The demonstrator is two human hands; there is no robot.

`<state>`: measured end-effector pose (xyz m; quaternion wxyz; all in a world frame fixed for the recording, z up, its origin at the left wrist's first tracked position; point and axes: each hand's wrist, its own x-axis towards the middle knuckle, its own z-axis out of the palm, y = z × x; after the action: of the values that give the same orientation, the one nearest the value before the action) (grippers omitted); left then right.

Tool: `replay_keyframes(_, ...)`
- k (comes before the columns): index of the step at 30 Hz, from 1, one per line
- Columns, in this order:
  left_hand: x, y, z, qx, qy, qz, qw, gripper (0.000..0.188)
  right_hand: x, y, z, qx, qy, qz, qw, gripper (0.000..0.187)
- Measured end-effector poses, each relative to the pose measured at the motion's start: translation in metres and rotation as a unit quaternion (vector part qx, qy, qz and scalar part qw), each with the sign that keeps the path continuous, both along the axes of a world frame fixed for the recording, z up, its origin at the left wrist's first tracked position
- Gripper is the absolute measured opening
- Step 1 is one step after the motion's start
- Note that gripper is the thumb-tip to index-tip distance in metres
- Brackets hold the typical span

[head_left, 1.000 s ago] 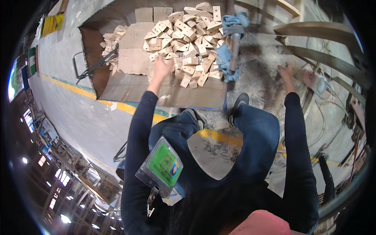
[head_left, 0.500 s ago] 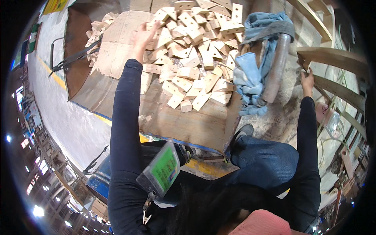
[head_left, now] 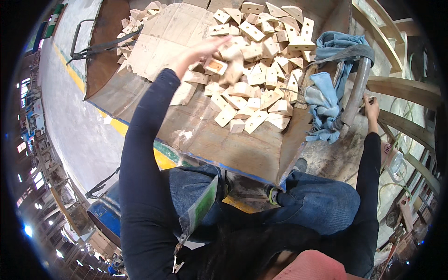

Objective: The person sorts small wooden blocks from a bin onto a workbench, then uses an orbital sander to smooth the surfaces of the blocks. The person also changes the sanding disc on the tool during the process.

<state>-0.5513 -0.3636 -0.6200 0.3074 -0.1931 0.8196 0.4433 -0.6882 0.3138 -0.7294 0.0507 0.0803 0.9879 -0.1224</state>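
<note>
My left hand [head_left: 198,55] is over the left side of a pile of pale wooden blocks [head_left: 242,88], many angled and drilled with holes. Its fingers stretch out toward the blocks, smeared by motion. Right beside it a few blocks [head_left: 234,69] are blurred too. Far to the right, my right hand [head_left: 372,111] is closed, fingers curled, near a curved wooden frame [head_left: 403,87] and a grey pipe-like handle [head_left: 357,88]. Whatever is in those fingers is too small to make out.
The blocks lie in a metal bin [head_left: 233,161] with a blue front edge. Flattened cardboard [head_left: 165,42] covers its left part, with more blocks [head_left: 135,25] beyond. Blue cloth [head_left: 322,95] is tied round the handle. A blue drum [head_left: 105,217] stands at lower left.
My left hand has moved right and slightly down, over the blocks, some of which now blur with motion. My right hand has come down from the frame joint. The view has shifted.
</note>
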Motion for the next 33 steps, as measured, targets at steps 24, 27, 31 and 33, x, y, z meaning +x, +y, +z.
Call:
replay_keyframes(24,0.039,-0.071,-0.006,0.078,0.091,-0.037,0.992,0.053,0.115,-0.482,0.238,-0.174,-0.086,0.388,0.901,0.059)
replay_keyframes(27,0.035,-0.109,-0.024,0.188,0.208,0.129,0.951,0.069,0.095,-0.508,0.197,-0.063,-0.179,0.365,0.911,0.069)
replay_keyframes(31,0.055,-0.113,-0.029,-0.013,0.224,0.305,0.926,0.084,0.073,-0.49,0.133,0.024,-0.239,0.283,0.929,0.08)
replay_keyframes(33,0.053,-0.098,-0.037,-0.018,0.145,0.216,0.965,0.073,0.058,-0.449,0.078,0.058,-0.23,0.179,0.955,0.086)
